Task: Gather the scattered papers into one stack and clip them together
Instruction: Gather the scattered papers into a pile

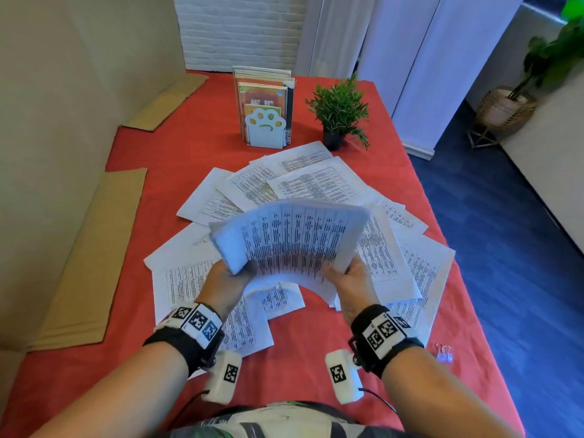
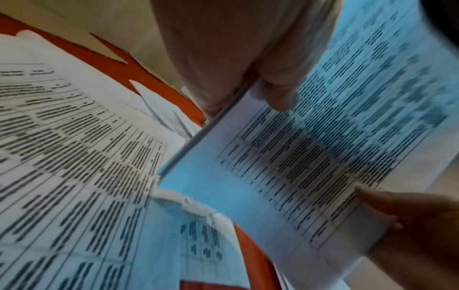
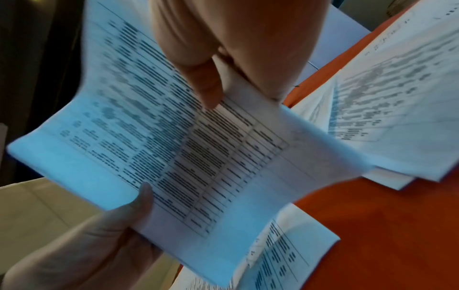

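Both hands are being used for the grip: a thin sheaf of papers (image 1: 290, 235) is being pinched at its near corners, by the left hand (image 1: 226, 281) at the left corner and by the right hand (image 1: 347, 279) at the right, with a thumb (image 2: 278, 94) being pressed on the printed face and the fingers curled behind. The sheaf is being held above the bench (image 1: 316, 368), bowed between the two hands. Beneath and around it, loose sheets (image 1: 319, 181) are lying fanned across the red cloth, to the left, right and far side. A binder clip (image 1: 444, 354) is lying near the right wrist, at the near right edge.

As a judgement, sheets could be let slip from the sheaf, since only the corners are being pinched and the paper is bending; edges may also be left uneven before clipping, and the clip could be knocked off the edge by the right forearm.

How many sheets are being held cannot be told, the print is blurred, and the papers under the sheaf are being hidden.
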The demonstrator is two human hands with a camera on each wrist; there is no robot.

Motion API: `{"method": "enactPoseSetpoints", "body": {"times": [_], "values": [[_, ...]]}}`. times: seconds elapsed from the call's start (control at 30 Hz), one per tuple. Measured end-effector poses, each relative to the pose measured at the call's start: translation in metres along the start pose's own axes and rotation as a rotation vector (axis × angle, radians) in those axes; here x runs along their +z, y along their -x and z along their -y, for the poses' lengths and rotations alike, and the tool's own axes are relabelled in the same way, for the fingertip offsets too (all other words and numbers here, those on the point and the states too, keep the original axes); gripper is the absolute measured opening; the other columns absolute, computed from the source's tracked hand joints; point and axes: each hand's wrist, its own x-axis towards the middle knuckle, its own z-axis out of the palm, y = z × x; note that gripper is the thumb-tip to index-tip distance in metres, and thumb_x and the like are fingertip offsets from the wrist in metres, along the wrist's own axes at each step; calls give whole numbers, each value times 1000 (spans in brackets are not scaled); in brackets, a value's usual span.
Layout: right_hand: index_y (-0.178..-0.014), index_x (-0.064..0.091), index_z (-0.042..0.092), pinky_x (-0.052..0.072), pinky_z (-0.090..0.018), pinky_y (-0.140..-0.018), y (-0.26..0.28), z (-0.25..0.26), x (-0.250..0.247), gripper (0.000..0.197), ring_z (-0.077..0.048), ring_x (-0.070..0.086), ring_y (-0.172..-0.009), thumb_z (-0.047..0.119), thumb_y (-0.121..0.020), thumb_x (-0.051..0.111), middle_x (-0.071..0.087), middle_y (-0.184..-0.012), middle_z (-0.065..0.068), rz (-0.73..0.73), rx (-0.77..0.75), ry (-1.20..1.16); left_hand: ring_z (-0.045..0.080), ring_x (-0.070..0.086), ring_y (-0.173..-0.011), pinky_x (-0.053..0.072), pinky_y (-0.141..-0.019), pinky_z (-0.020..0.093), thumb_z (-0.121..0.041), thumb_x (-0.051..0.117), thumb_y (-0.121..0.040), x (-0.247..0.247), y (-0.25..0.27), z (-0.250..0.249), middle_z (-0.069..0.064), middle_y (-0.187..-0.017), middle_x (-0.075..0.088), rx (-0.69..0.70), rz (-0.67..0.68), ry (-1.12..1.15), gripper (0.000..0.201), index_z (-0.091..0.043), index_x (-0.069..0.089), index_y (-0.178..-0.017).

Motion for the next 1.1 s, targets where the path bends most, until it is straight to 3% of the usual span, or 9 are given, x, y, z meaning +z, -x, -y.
{"method": "enactPoseSetpoints", "body": {"times": [0.13, 0.2, 0.37, 0.5, 0.6, 0.7, 0.87, 0.97, 1.1], "values": [[-81, 62, 1, 54, -51, -80, 1, -15, 0, 6, -38, 65, -79, -5, -80, 61, 64, -80, -24, -13, 93, 53, 26, 62, -98, 48, -91, 41, -18, 64, -87, 2, 3, 10, 7, -103, 69, -2, 51, -85, 13, -19, 65, -100], [-81, 56, -6, 52, -47, -75, 1, -21, 1, 23, -38, 61, -76, 15, -81, 65, 57, -77, -26, -13, 123, 159, 27, 61, -95, 46, -87, 37, -18, 60, -90, 5, 4, 14, 9, -100, 67, -12, 65, -125, 11, -15, 63, -99], [-89, 65, 11, 51, -37, -73, -13, -9, -13, 10, -19, 59, -75, 19, -85, 64, 66, -81, -19, -2, 8, 311, 13, 55, -76, 42, -69, 26, -20, 50, -95, 10, 3, 9, -10, -80, 59, 7, -72, -122, 10, -22, 59, -95], [-124, 59, 16, 47, -39, -98, -42, -13, -71, 37, -25, 60, -107, 17, -88, 62, 63, -117, -10, -306, 12, 572, 14, 53, -65, 39, -60, 27, -17, 45, -96, 2, -6, 15, -2, -75, 56, -44, -210, -177, 12, -18, 56, -101], [-138, 44, 21, 38, -44, -107, -59, -27, -126, 60, -38, 48, -122, 20, -82, 64, 44, -137, -19, -624, 297, 746, 19, 52, -62, 42, -58, 29, -18, 46, -96, -9, -13, 27, 2, -71, 55, -100, -250, -266, 15, -9, 57, -103], [-144, 31, 28, 29, -45, -113, -67, -27, -152, 71, -41, 37, -129, 14, -80, 57, 28, -147, -16, -729, 553, 701, 23, 50, -64, 43, -66, 32, -18, 49, -96, -16, -16, 42, 4, -70, 52, -174, -257, -257, 24, 1, 59, -105], [-144, 23, 33, 35, -51, -108, -92, -39, -149, 85, -44, 41, -123, 19, -66, 56, 31, -141, -18, -652, 624, 786, 24, 51, -63, 40, -61, 28, -20, 51, -95, -26, -15, 58, 6, -69, 53, -244, -242, -242, 15, -8, 57, -89], [-146, 22, 35, 33, -48, -104, -101, -34, -128, 76, -43, 40, -122, 11, -80, 52, 34, -138, -19, -566, 542, 885, 21, 43, -56, 32, -57, 27, -18, 51, -94, -32, -13, 65, 5, -60, 45, -267, -251, -213, 24, -14, 48, -71], [-146, 30, 28, 37, -47, -104, -114, -34, -105, 74, -39, 38, -125, -3, -81, 45, 34, -142, -14, -390, 395, 992, 27, 52, -65, 41, -65, 31, -21, 53, -93, -39, -12, 72, 10, -67, 54, -340, -259, -155, 19, -6, 59, -83]]}}
